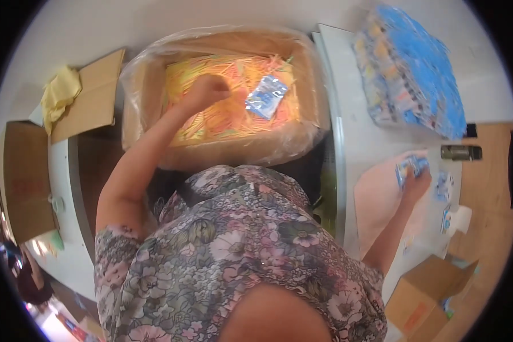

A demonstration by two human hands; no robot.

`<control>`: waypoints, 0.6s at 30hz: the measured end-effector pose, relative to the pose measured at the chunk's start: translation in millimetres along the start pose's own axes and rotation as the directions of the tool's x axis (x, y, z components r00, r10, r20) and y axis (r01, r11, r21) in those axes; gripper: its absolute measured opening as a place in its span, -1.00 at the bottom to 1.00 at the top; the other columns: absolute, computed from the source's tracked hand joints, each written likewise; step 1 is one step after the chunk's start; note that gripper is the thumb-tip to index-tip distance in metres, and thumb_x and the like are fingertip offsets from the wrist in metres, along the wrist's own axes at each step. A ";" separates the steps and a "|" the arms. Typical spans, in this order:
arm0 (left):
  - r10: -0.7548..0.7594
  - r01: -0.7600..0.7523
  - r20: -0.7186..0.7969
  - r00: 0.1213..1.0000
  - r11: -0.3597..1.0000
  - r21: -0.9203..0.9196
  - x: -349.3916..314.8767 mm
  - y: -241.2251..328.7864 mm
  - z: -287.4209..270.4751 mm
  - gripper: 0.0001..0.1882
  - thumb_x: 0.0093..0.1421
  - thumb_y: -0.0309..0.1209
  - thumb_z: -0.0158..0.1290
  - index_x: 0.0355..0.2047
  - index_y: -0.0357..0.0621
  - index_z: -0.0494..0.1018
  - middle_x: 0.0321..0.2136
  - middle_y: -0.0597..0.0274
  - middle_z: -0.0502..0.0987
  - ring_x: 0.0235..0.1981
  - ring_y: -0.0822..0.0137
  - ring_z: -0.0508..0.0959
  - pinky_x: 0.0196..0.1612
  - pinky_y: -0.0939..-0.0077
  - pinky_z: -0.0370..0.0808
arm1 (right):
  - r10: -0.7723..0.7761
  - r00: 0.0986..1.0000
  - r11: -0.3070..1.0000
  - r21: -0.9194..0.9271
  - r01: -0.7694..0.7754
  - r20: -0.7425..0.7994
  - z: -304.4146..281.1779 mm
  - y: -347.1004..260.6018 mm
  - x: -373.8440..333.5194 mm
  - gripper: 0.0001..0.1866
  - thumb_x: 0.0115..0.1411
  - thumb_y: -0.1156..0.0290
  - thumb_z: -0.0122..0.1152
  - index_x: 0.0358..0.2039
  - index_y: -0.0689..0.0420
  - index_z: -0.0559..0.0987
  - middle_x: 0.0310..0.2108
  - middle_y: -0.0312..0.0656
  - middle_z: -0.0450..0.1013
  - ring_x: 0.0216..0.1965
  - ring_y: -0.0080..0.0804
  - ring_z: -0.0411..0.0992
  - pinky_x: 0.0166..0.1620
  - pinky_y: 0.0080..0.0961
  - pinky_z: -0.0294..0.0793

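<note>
My left hand (208, 92) hangs over a large cardboard box (145, 102) lined with clear plastic, its fingers curled in; whatever they hold is hidden. Thin yellow, orange and pink sticks (191, 125) fill the box in a loose layer. On top of them, right of that hand, lies a shiny blue-and-silver packet (266, 97). Out to the right, my right hand (418, 183) grips a small blue-and-white packet (409, 166) above a pale pink sheet (376, 194) on the white table.
A tall stack of blue packets (424, 68) stands at the far right. Near it lie a dark green object (460, 153) and an open carton (419, 299). To the left are a cardboard flap (91, 102), a yellow cloth (61, 91) and a tape roll (57, 203). Another person (35, 285) appears lower left.
</note>
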State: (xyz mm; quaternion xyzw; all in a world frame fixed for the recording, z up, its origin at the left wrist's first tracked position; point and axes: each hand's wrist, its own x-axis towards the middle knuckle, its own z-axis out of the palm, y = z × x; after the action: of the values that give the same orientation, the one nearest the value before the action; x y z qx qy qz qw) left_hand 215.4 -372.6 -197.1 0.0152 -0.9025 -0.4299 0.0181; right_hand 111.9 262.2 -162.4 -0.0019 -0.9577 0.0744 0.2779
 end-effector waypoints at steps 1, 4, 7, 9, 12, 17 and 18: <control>-0.035 0.034 0.006 0.999 0.998 0.060 3.4 8.8 4.3 -0.72 -0.07 -0.25 0.22 -0.44 -0.20 0.53 -0.51 0.10 0.54 -0.48 0.25 0.53 -0.37 0.41 0.44 | -0.079 0.995 0.993 -0.092 0.073 -0.061 -9.8 -14.6 -2.3 -0.50 -0.02 0.32 0.29 -0.10 0.34 0.44 -0.10 0.13 0.37 -0.08 0.05 0.33 0.01 -0.20 0.29; -0.048 0.051 -0.017 0.999 0.951 0.304 27.2 40.6 27.5 -0.62 -0.20 -0.14 0.30 -0.48 -0.14 0.51 -0.50 0.08 0.54 -0.40 0.14 0.54 -0.32 0.32 0.44 | -0.181 0.959 0.983 -0.062 0.171 -0.217 -27.6 -39.0 -12.0 -0.56 0.02 0.31 0.25 -0.13 0.33 0.46 -0.14 0.09 0.39 -0.08 0.03 0.32 -0.01 -0.18 0.30; -0.087 0.141 -0.187 0.978 0.946 0.293 45.3 40.9 54.4 -0.59 -0.23 -0.21 0.34 -0.44 -0.20 0.49 -0.54 0.13 0.54 -0.45 0.20 0.55 -0.38 0.38 0.45 | -0.196 0.963 0.981 -0.033 0.194 -0.184 -41.8 -81.7 -11.7 -0.62 0.05 0.37 0.22 -0.13 0.29 0.48 -0.09 0.03 0.37 -0.04 -0.04 0.30 0.00 -0.21 0.30; -0.147 0.190 -0.187 0.971 0.951 0.242 53.2 39.3 59.7 -0.58 -0.23 -0.21 0.34 -0.42 -0.20 0.49 -0.54 0.14 0.54 -0.46 0.21 0.55 -0.38 0.39 0.45 | -0.222 0.963 0.975 -0.004 0.224 -0.155 -48.0 -95.0 -9.6 -0.65 0.05 0.42 0.22 -0.13 0.26 0.49 -0.05 0.02 0.34 -0.03 -0.06 0.28 -0.01 -0.22 0.30; -0.200 0.227 -0.147 0.969 0.954 0.196 45.2 35.9 57.0 -0.60 -0.20 -0.23 0.33 -0.40 -0.20 0.50 -0.54 0.15 0.54 -0.47 0.25 0.55 -0.40 0.40 0.45 | -0.262 0.954 0.963 0.023 0.268 -0.144 -62.3 -123.7 -22.0 -0.69 0.05 0.51 0.20 -0.15 0.22 0.50 -0.02 0.00 0.33 -0.03 -0.10 0.28 -0.03 -0.27 0.31; -0.178 0.199 -0.178 0.968 0.974 0.111 38.1 38.7 50.4 -0.67 -0.07 -0.26 0.25 -0.36 -0.25 0.53 -0.52 0.14 0.55 -0.49 0.28 0.56 -0.43 0.43 0.46 | -0.402 0.882 0.886 0.138 0.443 -0.246 -74.7 -179.6 -19.3 -0.75 0.04 0.59 0.18 -0.21 0.23 0.52 -0.08 -0.03 0.39 -0.08 -0.15 0.34 -0.08 -0.36 0.35; -0.157 0.178 -0.191 0.969 0.979 0.096 36.9 42.1 46.9 -0.69 -0.01 -0.27 0.21 -0.35 -0.25 0.53 -0.52 0.15 0.55 -0.50 0.32 0.55 -0.45 0.45 0.45 | -0.468 0.845 0.827 0.209 0.522 -0.258 -77.7 -199.4 -19.2 -0.77 0.03 0.60 0.19 -0.24 0.22 0.53 -0.12 -0.06 0.41 -0.11 -0.16 0.38 -0.10 -0.37 0.38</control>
State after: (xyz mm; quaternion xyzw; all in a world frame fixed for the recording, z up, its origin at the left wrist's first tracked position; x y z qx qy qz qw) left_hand 175.9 -311.2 -193.2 0.1316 -0.9153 -0.3755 0.0633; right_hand 177.0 75.1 -79.1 0.2780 -0.8736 0.1292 0.3781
